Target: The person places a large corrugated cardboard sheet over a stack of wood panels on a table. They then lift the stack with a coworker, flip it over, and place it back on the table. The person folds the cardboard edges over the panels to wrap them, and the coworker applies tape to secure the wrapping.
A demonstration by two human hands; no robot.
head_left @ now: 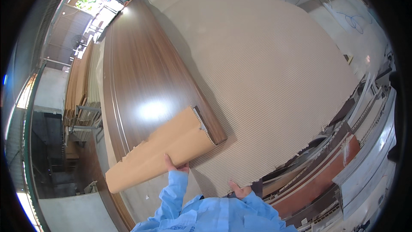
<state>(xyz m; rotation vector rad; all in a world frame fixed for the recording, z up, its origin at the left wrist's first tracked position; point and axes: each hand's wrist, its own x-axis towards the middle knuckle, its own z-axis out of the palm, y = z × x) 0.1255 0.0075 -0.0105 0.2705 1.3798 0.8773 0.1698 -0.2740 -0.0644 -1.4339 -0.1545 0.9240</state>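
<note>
Blue jacket (206,215), cardboard flap (156,150) pinched between left fingers (168,160), corrugated sheet (266,99) between right fingers (234,187)

On the left, many boards (80,81) are close together near a metal frame (89,109); a fan (79,41) is beyond them. At the upper right, a blue cable (355,25) lies looped; at the lower right, a reddish-brown panel (315,179).
</note>
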